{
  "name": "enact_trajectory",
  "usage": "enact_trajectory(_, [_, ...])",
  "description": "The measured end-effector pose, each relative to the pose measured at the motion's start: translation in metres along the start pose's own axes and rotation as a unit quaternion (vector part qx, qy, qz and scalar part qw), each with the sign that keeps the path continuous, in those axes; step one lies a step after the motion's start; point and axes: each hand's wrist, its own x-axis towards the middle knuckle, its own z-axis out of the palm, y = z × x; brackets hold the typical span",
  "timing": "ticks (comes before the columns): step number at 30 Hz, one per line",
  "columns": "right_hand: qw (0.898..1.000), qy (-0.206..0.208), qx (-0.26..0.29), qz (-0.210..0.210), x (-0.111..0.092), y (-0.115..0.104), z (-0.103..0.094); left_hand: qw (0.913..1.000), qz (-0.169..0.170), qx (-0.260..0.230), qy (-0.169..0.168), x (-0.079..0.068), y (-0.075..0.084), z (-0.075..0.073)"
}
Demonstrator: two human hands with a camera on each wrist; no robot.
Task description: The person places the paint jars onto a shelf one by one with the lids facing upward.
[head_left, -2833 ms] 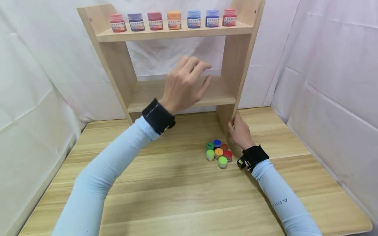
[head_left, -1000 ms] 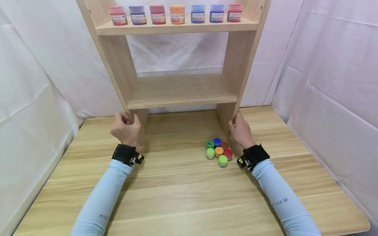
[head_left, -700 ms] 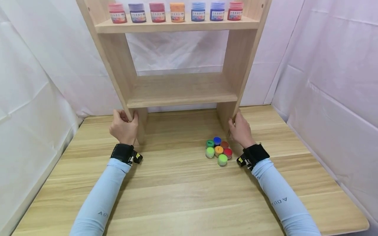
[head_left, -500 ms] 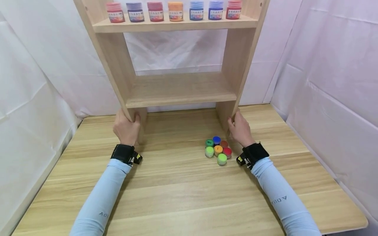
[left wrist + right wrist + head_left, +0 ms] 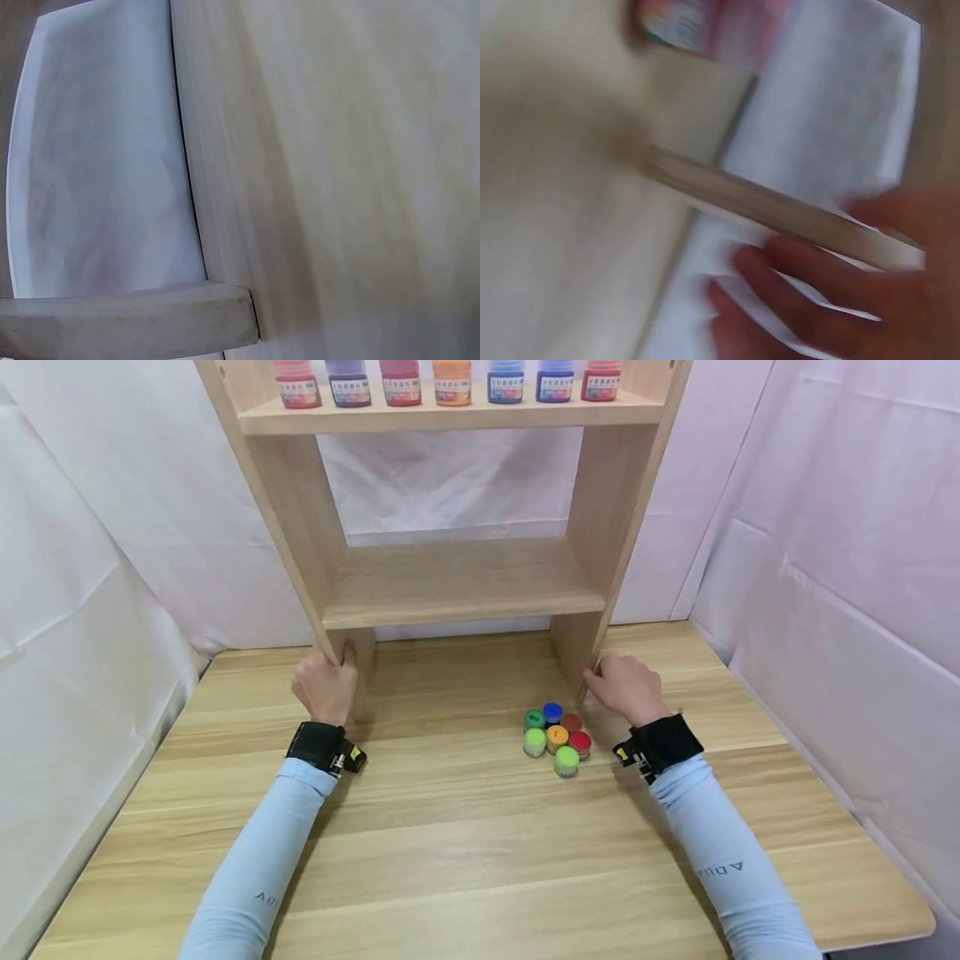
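Observation:
A light wooden shelf [image 5: 465,578] stands at the back of the table. My left hand [image 5: 326,687] grips the lower front edge of its left side panel, thumb on the inner face; most of the fingers are hidden behind the panel. At the right side panel [image 5: 581,647], my right hand [image 5: 628,687] has its thumb near the front edge. In the right wrist view the fingers [image 5: 810,289] are blurred and spread loosely beside the panel edge. Close to that panel on the table sits a cluster of several small paint jars with green, blue, orange [image 5: 557,737], red and brown lids.
On the upper shelf board a row of several larger paint jars [image 5: 452,383] stands along the front. The middle board [image 5: 465,577] spans between the side panels. White cloth [image 5: 840,527] hangs behind and on both sides of the wooden table [image 5: 450,860].
My left hand came down from before the shelf onto the left panel and tightened there. My right hand has just loosened and shifted slightly right. The view has tilted a little downward.

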Motion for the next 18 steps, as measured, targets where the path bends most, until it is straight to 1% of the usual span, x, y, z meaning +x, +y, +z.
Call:
enact_trajectory(2, [0.998,-0.052,-0.018,-0.015,-0.002,-0.003,-0.005,1.0,0.0,-0.001,0.004,0.0,0.0,0.0])
enact_trajectory(4, [0.995,-0.084,-0.016,-0.047,-0.001,-0.004,-0.004,1.0,0.0,-0.001,0.004,0.001,0.0,-0.001])
enact_trajectory(7, [0.99,-0.093,-0.008,-0.107,0.002,-0.007,0.007,1.0,0.0,0.001,0.005,0.0,-0.001,0.0])
enact_trajectory(10, [0.985,-0.094,-0.008,-0.144,0.003,-0.01,0.019,1.0,-0.001,0.002,0.007,0.0,-0.002,0.0])
enact_trajectory(13, [0.982,-0.103,-0.01,-0.16,0.003,-0.013,0.025,1.0,0.001,0.005,0.008,0.0,-0.002,0.001])
enact_trajectory(18, [0.98,-0.122,0.002,-0.159,0.002,-0.016,0.027,0.9999,0.012,0.01,0.006,0.001,-0.004,0.002])
